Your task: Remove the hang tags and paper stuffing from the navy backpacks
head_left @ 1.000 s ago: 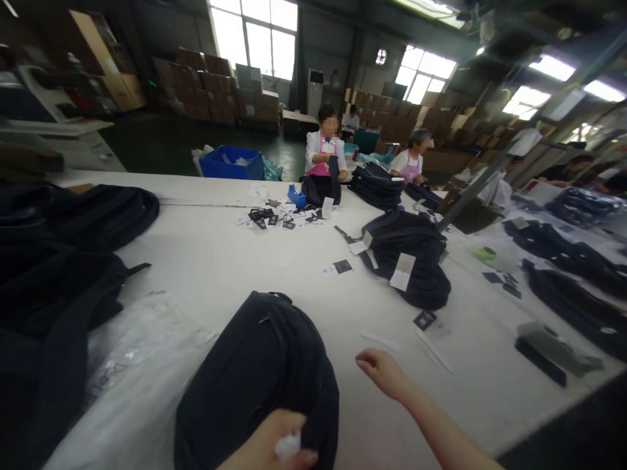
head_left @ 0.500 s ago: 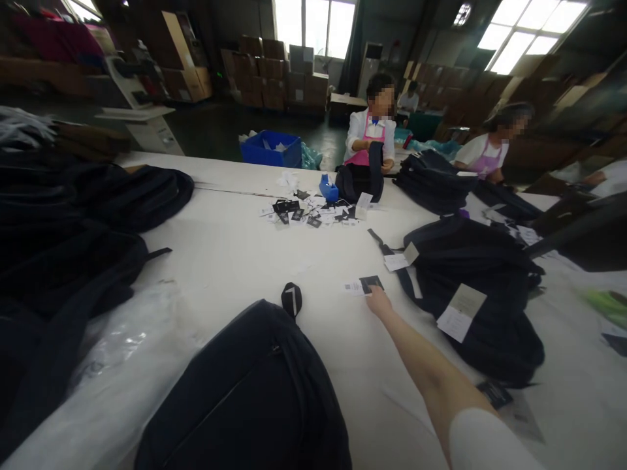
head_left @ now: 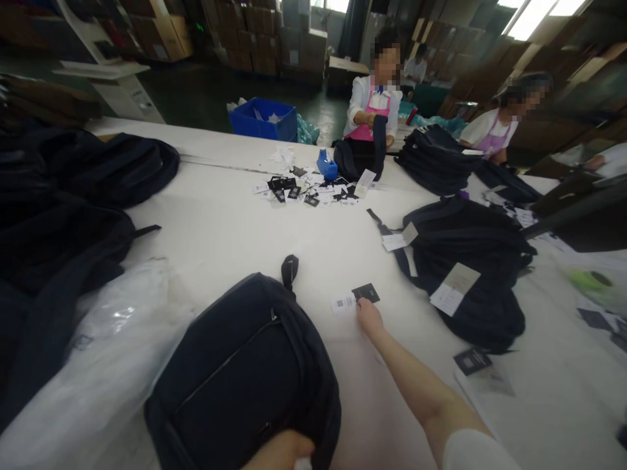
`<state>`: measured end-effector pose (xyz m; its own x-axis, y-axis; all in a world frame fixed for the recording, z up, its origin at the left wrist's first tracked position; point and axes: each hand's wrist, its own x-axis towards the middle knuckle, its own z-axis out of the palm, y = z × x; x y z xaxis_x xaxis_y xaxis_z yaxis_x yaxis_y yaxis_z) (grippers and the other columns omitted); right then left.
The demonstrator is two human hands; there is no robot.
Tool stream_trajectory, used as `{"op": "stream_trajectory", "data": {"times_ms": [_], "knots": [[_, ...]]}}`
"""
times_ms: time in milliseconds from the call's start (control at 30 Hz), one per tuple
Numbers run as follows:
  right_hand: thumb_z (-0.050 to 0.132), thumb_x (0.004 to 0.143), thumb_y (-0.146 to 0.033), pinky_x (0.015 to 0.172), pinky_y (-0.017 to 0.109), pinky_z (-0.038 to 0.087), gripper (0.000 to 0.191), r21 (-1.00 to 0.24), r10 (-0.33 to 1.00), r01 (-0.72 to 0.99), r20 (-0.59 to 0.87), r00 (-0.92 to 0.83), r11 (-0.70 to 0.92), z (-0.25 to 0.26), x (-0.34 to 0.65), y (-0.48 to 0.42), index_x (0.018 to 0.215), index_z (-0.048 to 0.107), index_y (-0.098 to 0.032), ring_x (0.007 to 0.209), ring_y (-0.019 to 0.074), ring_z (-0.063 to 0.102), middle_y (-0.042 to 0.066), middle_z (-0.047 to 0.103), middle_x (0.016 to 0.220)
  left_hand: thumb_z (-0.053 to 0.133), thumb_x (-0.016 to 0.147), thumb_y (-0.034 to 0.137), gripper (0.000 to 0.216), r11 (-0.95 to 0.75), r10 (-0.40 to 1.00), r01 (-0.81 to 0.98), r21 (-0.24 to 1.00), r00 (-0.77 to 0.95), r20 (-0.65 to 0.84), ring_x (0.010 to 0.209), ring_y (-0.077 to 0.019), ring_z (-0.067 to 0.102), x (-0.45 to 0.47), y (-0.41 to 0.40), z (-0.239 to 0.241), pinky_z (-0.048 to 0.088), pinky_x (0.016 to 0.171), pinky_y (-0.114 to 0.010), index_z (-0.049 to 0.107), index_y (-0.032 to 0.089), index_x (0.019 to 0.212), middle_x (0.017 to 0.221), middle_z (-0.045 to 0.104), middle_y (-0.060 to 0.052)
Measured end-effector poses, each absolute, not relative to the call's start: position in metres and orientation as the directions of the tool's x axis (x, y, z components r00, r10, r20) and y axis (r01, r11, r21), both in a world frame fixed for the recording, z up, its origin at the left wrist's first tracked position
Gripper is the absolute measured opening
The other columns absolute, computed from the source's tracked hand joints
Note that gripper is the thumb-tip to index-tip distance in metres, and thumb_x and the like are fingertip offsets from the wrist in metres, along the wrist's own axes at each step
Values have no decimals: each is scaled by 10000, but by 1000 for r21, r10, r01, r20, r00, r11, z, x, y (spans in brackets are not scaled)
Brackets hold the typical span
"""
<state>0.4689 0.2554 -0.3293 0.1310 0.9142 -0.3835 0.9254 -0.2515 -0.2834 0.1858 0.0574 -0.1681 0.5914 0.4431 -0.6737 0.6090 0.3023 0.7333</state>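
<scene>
A dark navy backpack (head_left: 245, 372) lies on the white table (head_left: 235, 222) in front of me. At the bottom edge my left hand (head_left: 279, 454) rests on the backpack's near rim, closed around something small and white. My right hand (head_left: 368, 314) is stretched out over the table with its fingertips on a black tag (head_left: 366, 292) joined to a white label (head_left: 343, 303). The fingers are pressed together on the tags' near edge.
Stacked dark backpacks (head_left: 465, 261) with paper tags lie to the right, more dark bags (head_left: 73, 196) to the left above clear plastic wrap (head_left: 98, 352). Loose tags (head_left: 304, 189) litter the far middle. Two people work across the table; a blue bin (head_left: 264, 119) stands behind.
My right hand reached out to the black and white tags and now draws them nearer. My left hand dropped out of sight, then showed again at the bottom edge. The view tilted down.
</scene>
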Motion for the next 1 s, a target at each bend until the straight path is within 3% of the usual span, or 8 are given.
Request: {"op": "stream_trajectory", "data": {"times_ms": [67, 167, 400, 500, 667, 800, 900, 1000], "knots": [[453, 913, -214, 807, 284, 387, 187, -306, 897, 914, -425, 121, -268, -321, 471, 207, 959, 625, -159, 949, 208, 595, 121, 659, 1001, 648, 754, 317, 173, 267, 473, 643, 718, 561, -679, 614, -159, 550, 189, 51, -169, 385, 540, -265, 585, 187, 659, 631, 574, 15], [515, 861, -235, 776, 283, 397, 146, -373, 874, 875, -475, 105, -307, -300, 485, 147, 849, 653, -189, 871, 199, 599, 68, 678, 891, 603, 721, 302, 177, 112, 529, 724, 680, 536, -658, 546, -134, 502, 193, 38, -169, 295, 505, -255, 541, 183, 607, 577, 553, 18], [513, 848, -419, 913, 331, 411, 255, -691, 939, 656, -333, 83, -303, -215, 529, 62, 829, 628, -192, 960, 207, 596, 49, 695, 941, 582, 759, 347, 185, -105, 651, 851, 515, 450, -611, 738, -225, 637, 204, 7, -160, 387, 605, -276, 629, 182, 690, 756, 691, -80], [460, 874, -487, 911, 337, 436, 319, -813, 960, 513, -265, 94, -275, -182, 537, 29, 862, 588, -195, 951, 194, 620, 47, 703, 943, 603, 780, 343, 217, -88, 740, 879, 468, 372, -560, 886, -262, 657, 215, -1, -146, 445, 740, -302, 680, 173, 890, 924, 718, -112], [642, 788, -447, 919, 377, 467, 251, -963, 939, -68, -270, 214, -261, -149, 522, -20, 797, 568, -208, 833, 172, 637, -3, 670, 779, 562, 843, 482, 474, -129, 873, 696, 707, 418, -252, 1085, -237, 608, 257, -14, -108, 425, 956, -308, 593, 172, 1200, 1183, 665, -94], [681, 771, -395, 926, 392, 492, 219, -917, 923, -304, -328, 200, -260, -135, 489, -55, 776, 564, -210, 841, 163, 648, -10, 651, 756, 687, 630, 676, 807, -149, 831, 646, 749, 493, -260, 1031, -300, 634, 301, -33, -93, 475, 896, -352, 562, 160, 1238, 1153, 669, -116], [676, 777, -395, 898, 383, 507, 222, -891, 924, -359, -349, 154, -277, -125, 472, -75, 797, 558, -208, 839, 169, 649, -1, 655, 773, 663, 706, 573, 605, -152, 861, 701, 697, 440, -255, 934, -302, 658, 317, -48, -95, 494, 790, -348, 612, 159, 1143, 1041, 694, -123], [634, 811, -405, 806, 331, 515, 220, -955, 941, -214, -252, 224, -205, -114, 472, -88, 800, 548, -203, 746, 151, 626, -15, 626, 709, 546, 830, 381, 310, -106, 844, 639, 762, 462, -271, 844, -238, 666, 317, -56, -99, 479, 706, -290, 680, 172, 1016, 918, 720, -82]]}}
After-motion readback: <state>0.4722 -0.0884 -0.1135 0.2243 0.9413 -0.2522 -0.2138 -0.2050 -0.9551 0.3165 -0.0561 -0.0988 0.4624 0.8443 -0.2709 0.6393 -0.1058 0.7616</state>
